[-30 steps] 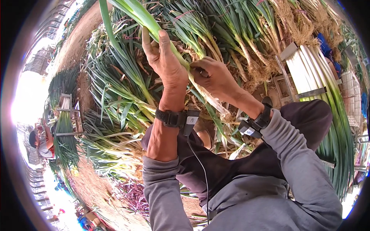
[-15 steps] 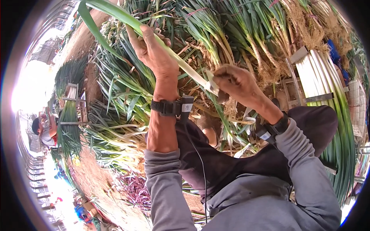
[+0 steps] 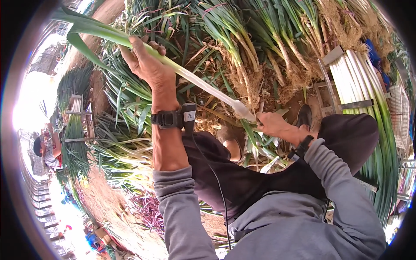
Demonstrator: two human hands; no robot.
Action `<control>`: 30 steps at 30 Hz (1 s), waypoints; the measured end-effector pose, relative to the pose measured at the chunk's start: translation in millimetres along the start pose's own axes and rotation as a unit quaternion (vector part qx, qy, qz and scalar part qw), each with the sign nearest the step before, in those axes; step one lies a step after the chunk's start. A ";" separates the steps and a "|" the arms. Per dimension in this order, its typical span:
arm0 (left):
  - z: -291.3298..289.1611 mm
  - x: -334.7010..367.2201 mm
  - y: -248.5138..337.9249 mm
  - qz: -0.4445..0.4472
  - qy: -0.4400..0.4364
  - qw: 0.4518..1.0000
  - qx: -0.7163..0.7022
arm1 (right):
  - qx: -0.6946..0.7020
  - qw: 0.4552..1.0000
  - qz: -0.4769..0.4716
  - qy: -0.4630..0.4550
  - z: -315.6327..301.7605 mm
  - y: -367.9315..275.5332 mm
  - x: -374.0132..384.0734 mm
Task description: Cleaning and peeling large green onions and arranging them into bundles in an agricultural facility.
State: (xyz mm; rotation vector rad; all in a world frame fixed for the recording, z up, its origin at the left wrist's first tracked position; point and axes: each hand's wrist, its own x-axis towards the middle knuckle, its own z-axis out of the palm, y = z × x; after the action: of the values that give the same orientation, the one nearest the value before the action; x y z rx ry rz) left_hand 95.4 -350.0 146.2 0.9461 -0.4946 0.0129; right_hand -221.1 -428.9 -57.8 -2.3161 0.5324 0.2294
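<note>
My left hand [image 3: 149,65] is closed around the green upper part of a long scallion [image 3: 201,82], which slants down to the right across the view. Its leaves reach past the hand to the upper left. The white stalk is bare and smooth, ending in a pale root end beside my right hand [image 3: 277,127]. The fingers of that hand are curled together just right of the root end. Whatever they pinch is too small and hidden to make out. Each wrist wears a black strap, and a cable runs down from the left one.
Rooty scallion bundles [image 3: 242,52] lie along the far side. At right, a metal rack [image 3: 357,104] holds cleaned scallions [image 3: 353,78]. Leafy scallions [image 3: 130,95] are piled at left; beyond them are another loaded rack [image 3: 78,115] and a person [image 3: 50,147]. Trimmings lie between my legs.
My left hand and the scallion have shifted left and slightly down. My right hand has moved down and right, from gripping the stalk's lower end to just beyond the root end.
</note>
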 end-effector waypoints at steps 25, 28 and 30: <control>-66.1 25.3 47.5 0.048 0.149 0.986 0.056 | 0.181 0.969 -0.041 0.162 -32.1 10.2 -1.8; -77.2 32.9 36.7 0.027 0.167 0.985 0.027 | 0.170 0.940 -0.184 0.231 -69.2 -70.0 14.2; -85.2 37.2 38.2 0.009 0.188 0.982 0.027 | 0.136 0.916 -0.291 0.239 -68.2 -98.7 28.3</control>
State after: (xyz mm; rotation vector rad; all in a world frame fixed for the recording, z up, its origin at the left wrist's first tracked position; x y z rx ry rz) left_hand 154.0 -268.4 149.9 0.9644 -0.1539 0.2190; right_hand -151.7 -422.0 43.8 -2.1352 0.0685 -0.6689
